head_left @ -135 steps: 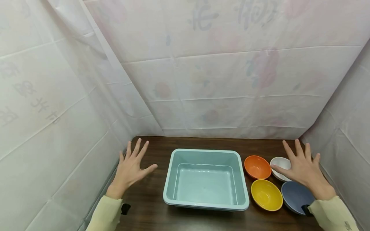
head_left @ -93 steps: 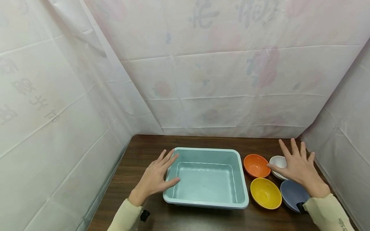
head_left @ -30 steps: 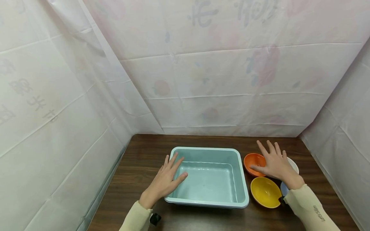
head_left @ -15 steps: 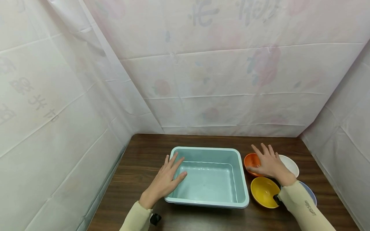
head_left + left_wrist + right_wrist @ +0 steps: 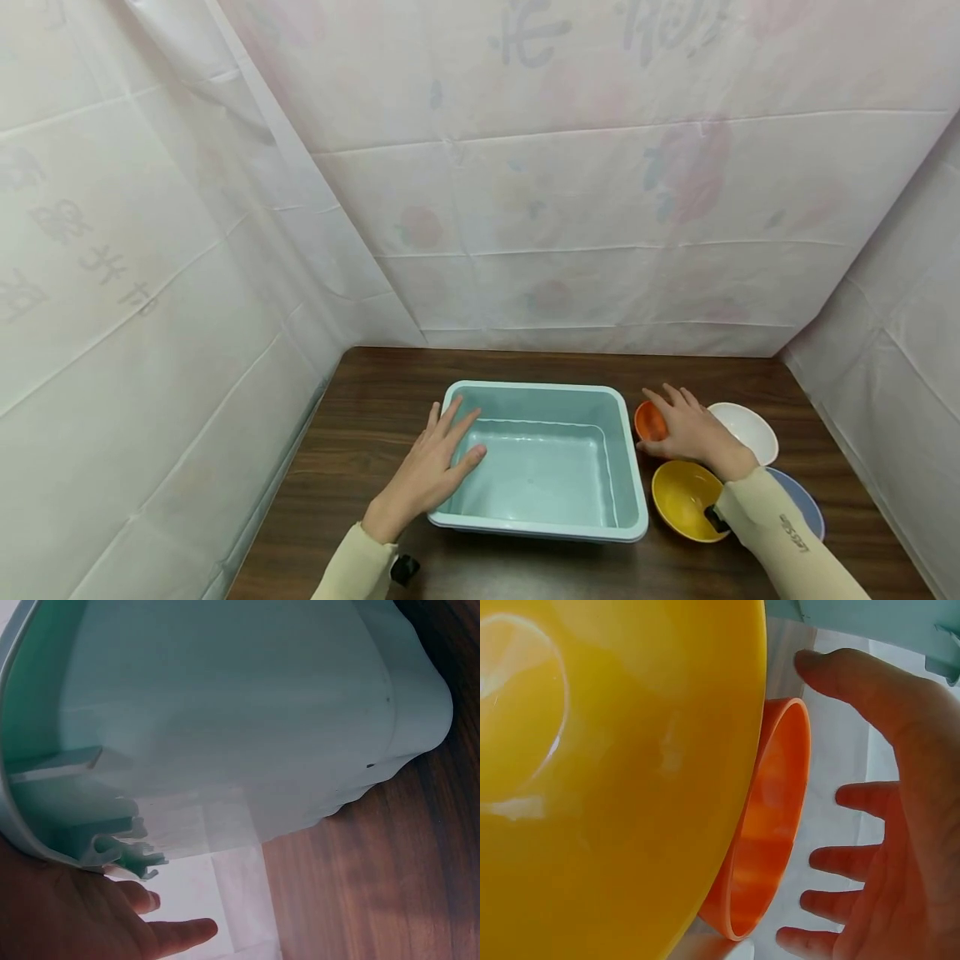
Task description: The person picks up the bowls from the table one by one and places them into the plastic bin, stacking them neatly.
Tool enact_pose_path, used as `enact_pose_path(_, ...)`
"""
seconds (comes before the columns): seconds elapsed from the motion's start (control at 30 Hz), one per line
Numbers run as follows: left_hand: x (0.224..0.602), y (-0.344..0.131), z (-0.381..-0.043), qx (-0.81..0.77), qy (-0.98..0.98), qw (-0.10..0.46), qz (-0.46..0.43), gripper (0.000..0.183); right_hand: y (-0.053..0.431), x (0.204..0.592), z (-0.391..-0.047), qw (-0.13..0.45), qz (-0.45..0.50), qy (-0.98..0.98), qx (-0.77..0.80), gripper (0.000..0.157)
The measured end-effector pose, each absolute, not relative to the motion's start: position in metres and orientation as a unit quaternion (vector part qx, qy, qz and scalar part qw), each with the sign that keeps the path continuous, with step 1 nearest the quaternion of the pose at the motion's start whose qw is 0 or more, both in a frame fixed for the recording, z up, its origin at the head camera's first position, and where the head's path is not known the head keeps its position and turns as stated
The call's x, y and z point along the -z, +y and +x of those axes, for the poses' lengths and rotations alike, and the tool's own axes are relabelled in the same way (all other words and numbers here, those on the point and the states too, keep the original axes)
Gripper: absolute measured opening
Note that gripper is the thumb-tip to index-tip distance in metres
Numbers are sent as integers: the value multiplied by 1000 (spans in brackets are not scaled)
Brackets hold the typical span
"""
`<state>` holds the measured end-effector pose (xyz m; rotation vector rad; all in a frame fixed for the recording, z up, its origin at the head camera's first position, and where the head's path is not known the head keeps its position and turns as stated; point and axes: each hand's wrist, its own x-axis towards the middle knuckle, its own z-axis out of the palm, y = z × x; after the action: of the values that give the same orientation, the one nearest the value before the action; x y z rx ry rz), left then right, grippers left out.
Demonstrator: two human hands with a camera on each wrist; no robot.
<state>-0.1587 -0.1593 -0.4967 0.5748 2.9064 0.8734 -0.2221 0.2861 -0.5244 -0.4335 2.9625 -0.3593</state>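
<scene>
My left hand [image 5: 420,479] lies at the left rim of a light blue-green plastic basin [image 5: 540,531], fingers spread and straight. In the left wrist view, the thumb side of the hand is right against the rim of the basin [image 5: 225,712]. Just over an orange bowl [image 5: 649,422] hovers my right hand [image 5: 693,435], fingers and thumb apart and slightly bent, covering part of the bowl. The right wrist view has the fingers above the rim of the orange bowl [image 5: 772,817], holding nothing. A yellow bowl [image 5: 678,492] sits beneath the right wrist.
A white bowl [image 5: 750,429] stands right of the orange one. The sleeve partly covers a blue bowl [image 5: 806,504]. All stand on a dark wooden table [image 5: 390,392], with white cloth walls [image 5: 555,208] behind and at both sides.
My right hand has moved left and down from over the white bowl to the orange bowl. Earlier, my left hand moved right to the basin's rim, where it now stays. Bowls and basin stay put.
</scene>
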Motion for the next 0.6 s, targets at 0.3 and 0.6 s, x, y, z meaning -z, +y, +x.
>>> enact_pose_path(0.3,497,-158,-158,-292,938,24,183,62,286,524,-222,101,-129,979,117,96)
enact_pose_path(0.6,498,-159,-158,-293,938,19,183,63,287,526,-224,130,-117,977,121,99)
